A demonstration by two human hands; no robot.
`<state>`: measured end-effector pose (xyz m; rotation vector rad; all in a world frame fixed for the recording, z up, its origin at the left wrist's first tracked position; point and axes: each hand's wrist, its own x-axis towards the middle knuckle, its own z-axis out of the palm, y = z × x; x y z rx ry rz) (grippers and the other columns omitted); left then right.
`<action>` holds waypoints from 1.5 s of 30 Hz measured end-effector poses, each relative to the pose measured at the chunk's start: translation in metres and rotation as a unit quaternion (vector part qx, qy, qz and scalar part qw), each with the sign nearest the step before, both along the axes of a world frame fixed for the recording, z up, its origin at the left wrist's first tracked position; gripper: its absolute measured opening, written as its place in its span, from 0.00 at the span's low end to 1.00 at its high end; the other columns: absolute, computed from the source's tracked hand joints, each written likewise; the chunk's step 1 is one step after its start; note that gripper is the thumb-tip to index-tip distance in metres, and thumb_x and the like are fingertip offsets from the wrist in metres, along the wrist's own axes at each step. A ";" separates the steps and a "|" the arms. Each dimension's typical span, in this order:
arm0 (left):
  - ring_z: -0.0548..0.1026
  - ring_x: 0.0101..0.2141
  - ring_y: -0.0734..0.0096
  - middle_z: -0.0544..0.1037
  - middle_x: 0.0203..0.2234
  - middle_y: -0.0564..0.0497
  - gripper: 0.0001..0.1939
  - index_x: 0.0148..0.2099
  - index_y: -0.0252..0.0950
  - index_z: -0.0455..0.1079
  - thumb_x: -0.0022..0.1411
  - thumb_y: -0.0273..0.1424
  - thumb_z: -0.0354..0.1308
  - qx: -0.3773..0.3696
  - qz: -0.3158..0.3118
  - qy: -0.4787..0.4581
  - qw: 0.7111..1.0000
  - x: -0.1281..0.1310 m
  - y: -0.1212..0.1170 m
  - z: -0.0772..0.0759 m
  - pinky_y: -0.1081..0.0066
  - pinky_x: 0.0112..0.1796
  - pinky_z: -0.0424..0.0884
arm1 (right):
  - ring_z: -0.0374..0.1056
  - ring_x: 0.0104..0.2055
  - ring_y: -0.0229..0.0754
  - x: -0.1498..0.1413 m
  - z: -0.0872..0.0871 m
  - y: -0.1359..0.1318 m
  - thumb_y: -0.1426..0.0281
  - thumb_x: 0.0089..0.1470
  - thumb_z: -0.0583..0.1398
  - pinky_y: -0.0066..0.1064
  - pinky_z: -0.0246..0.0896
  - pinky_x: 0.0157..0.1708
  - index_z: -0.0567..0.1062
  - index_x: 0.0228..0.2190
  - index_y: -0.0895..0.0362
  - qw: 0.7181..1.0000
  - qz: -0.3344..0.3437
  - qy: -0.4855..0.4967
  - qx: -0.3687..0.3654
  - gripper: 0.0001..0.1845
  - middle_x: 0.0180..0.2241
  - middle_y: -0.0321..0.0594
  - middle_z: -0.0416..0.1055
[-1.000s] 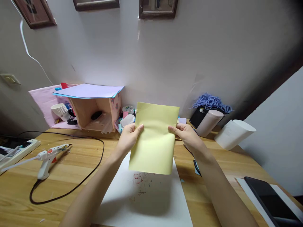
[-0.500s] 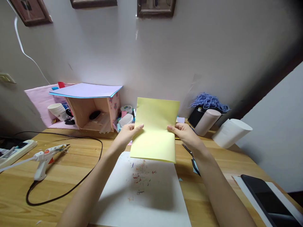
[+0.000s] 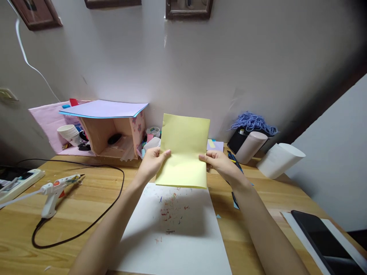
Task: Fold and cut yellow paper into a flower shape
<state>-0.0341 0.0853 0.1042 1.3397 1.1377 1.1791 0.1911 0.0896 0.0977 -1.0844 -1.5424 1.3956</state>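
Observation:
A sheet of yellow paper (image 3: 185, 152) is held up above the desk, bent slightly across its middle. My left hand (image 3: 154, 160) pinches its left edge, thumb on the near face and fingers behind. At the right edge my right hand (image 3: 219, 162) grips it the same way. Below lies a large white sheet (image 3: 177, 248) with red, orange and dark marks on it. Scissors (image 3: 235, 198) lie partly hidden under my right forearm, with small blue paper scraps (image 3: 218, 216) near them.
A hot glue gun (image 3: 56, 193) and its looping black cord are at left, near a power strip (image 3: 23, 181). Behind stands an open box (image 3: 111, 133) with a lilac sheet on top. Paper rolls (image 3: 281, 161), blue yarn (image 3: 254, 123) and a phone (image 3: 327, 240) are at right.
The yellow paper has risen a little and shifted slightly left, its lower edge tipping up and away, uncovering more of the marked white sheet. Both hands keep their hold. The view has shifted slightly.

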 end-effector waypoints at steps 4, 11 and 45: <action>0.73 0.24 0.70 0.76 0.23 0.48 0.19 0.29 0.31 0.71 0.45 0.44 0.61 0.008 0.016 0.002 1.000 0.000 0.002 -0.003 0.72 0.24 0.67 | 0.59 0.20 0.32 -0.001 -0.002 0.001 0.56 0.44 0.60 0.24 0.54 0.20 0.71 0.23 0.60 1.000 0.012 -0.018 -0.008 0.18 0.18 0.33 0.64; 0.73 0.24 0.69 0.76 0.23 0.47 0.17 0.30 0.31 0.71 0.46 0.42 0.61 0.003 0.023 -0.012 1.000 -0.002 0.005 -0.005 0.72 0.25 0.68 | 0.65 0.26 0.34 0.002 -0.009 0.005 0.57 0.44 0.61 0.25 0.60 0.27 0.74 0.26 0.61 0.998 0.051 -0.019 -0.033 0.18 0.24 0.37 0.70; 0.75 0.33 0.63 0.78 0.32 0.46 0.21 0.37 0.30 0.71 0.45 0.42 0.62 0.019 -0.001 0.011 1.000 -0.007 0.013 -0.008 0.70 0.33 0.70 | 0.71 0.25 0.36 0.002 -0.007 0.001 0.62 0.46 0.61 0.25 0.65 0.28 0.75 0.27 0.62 0.988 0.136 -0.064 -0.033 0.14 0.25 0.44 0.76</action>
